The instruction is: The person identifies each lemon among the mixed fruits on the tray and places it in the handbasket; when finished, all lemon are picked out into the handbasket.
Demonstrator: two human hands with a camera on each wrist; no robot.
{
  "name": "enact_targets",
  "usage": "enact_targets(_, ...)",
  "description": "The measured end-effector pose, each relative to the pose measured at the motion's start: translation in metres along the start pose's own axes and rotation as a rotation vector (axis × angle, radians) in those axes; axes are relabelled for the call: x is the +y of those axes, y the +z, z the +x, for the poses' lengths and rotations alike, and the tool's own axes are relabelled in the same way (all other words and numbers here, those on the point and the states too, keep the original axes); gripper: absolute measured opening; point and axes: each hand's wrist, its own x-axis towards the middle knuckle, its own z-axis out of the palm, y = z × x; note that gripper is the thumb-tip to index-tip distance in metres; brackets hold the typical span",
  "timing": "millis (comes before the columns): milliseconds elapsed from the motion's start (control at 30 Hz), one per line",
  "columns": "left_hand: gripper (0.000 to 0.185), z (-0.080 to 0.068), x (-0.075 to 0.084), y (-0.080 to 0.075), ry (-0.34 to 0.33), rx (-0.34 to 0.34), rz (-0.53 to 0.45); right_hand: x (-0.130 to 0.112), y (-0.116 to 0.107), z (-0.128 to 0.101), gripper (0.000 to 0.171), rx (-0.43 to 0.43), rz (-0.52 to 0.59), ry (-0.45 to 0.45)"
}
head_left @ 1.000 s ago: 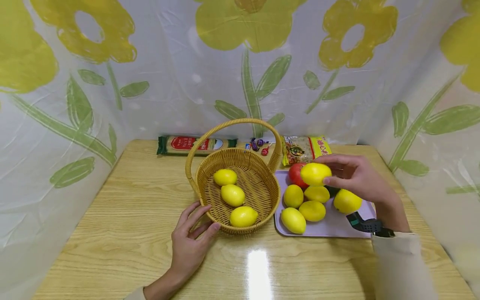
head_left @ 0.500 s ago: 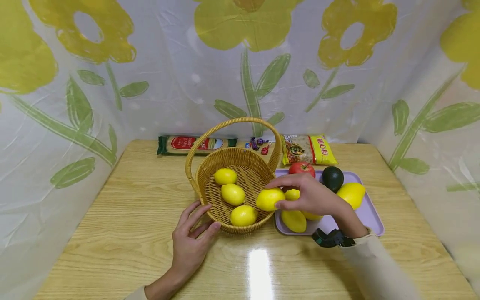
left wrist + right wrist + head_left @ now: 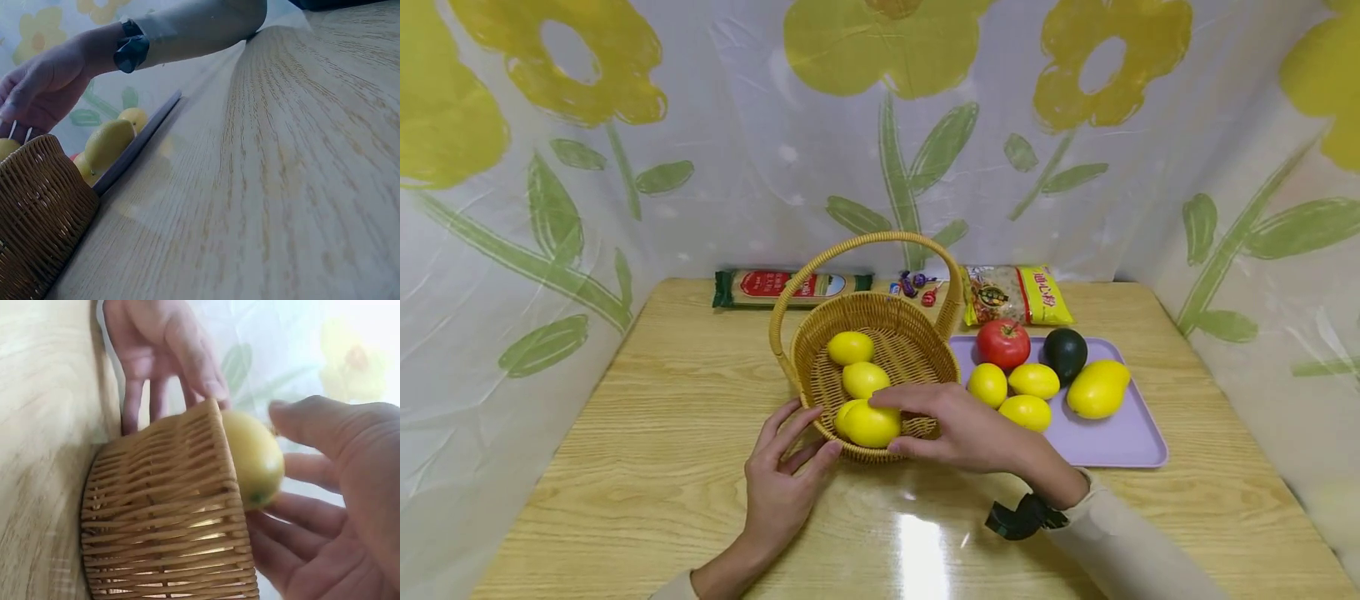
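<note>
Three lemons (image 3: 851, 348) in one basket (image 3: 867, 312), one lemon (image 3: 872, 427) in right hand (image 3: 966, 429).

Basket (image 3: 917, 350): round, woven, tan; upright, arched handle (image 3: 891, 237) raised. Near lemon (image 3: 874, 427): yellow, inside near rim, partly covering another lemon (image 3: 841, 417) in head view. Two more yellow lemons (image 3: 850, 348) lie beyond.

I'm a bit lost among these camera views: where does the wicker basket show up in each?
Head: wicker basket near the picture's centre.
Left wrist: lower-left corner, cut off by the edge.
Right wrist: lower part, left of centre, cut off at the bottom.
Shared landmark: the right hand, at upper left and far right in the wrist views.
</note>
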Motion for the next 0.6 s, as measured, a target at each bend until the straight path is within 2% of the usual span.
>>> enact_targets(133, 0.05, 0.0, 0.0, 0.0, -0.01, -0.007, -0.008, 0.0, 0.0, -0.009, 0.054, 0.057, 0.023, -0.01)
enact_targets(233, 0.049, 0.0, 0.001, -0.001, -0.016, -0.011, -0.004, 0.01, -0.007, -0.026, 0.051, 0.13, 0.08, 0.001)
enact_targets(367, 0.049, -0.001, 0.0, -0.002, -0.015, -0.005, 0.01, 0.032, -0.02, -0.061, 0.048, 0.217, 0.209, 0.063)
enact_targets(467, 0.049, -0.001, 0.0, -0.001, -0.012, -0.002, 0.005, 0.048, -0.029, -0.092, 0.047, 0.268, 0.296, 0.145)
enact_targets(600, 0.049, -0.001, 0.001, -0.001, -0.012, -0.001, -0.002, 0.064, -0.037, -0.128, 0.048, 0.344, 0.322, 0.234)
